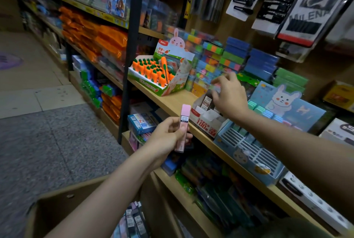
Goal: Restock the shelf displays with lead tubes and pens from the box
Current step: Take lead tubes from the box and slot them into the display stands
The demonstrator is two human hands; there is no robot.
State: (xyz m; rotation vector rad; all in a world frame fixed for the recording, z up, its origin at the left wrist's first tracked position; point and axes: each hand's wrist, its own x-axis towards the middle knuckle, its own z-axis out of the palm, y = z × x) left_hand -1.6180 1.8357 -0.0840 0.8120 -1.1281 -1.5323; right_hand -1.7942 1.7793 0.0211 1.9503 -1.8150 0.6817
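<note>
At the lower left an open brown cardboard box sits on the grey speckled floor, with more lead tubes lying in its bottom right corner. The aisle to its left is open floor. The left hand holds a slim pink lead tube upright, fingers curled round its lower half, just in front of the front edge of the light wooden shelf. On that shelf, a green-and-white carton of orange carrot-shaped erasers stands near the black upright post; bare board lies between it and the white-and-red lead-tube display box. The right hand reaches over that box, fingers bent down at dark tubes inside; blur hides whether they grip. Further right a blue rabbit-printed slotted display tray overhangs the shelf edge.
</note>
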